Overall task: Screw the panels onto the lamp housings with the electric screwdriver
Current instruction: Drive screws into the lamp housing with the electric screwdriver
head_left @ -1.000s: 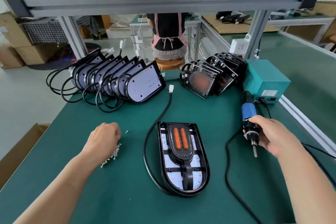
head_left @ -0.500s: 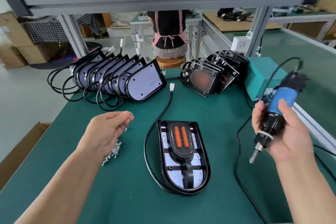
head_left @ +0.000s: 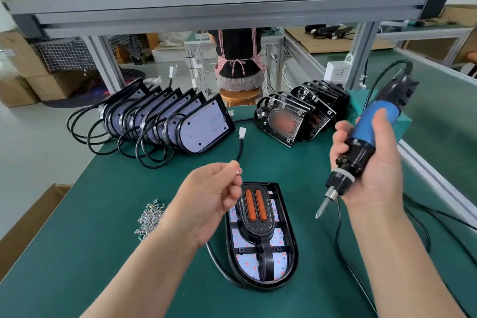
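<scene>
A black lamp housing (head_left: 260, 248) lies flat on the green mat, a black panel with two orange strips (head_left: 255, 206) laid in it. My left hand (head_left: 209, 193) hovers above the housing's upper left and pinches a small silver screw (head_left: 238, 172) between thumb and forefinger. My right hand (head_left: 371, 162) grips the blue and black electric screwdriver (head_left: 361, 147), raised above the mat to the right of the housing, its bit (head_left: 322, 208) pointing down and left.
A pile of loose screws (head_left: 148, 218) lies at the left. A row of lamp housings with cables (head_left: 165, 121) leans at the back left, a stack of black panels (head_left: 296, 116) at the back right. A teal power box (head_left: 405, 121) stands behind the screwdriver. Cables (head_left: 340, 240) trail across the mat.
My left hand has lifted from the screw pile and moved right over the housing with a screw. My right hand raised the screwdriver from the mat and brought it closer to the housing.
</scene>
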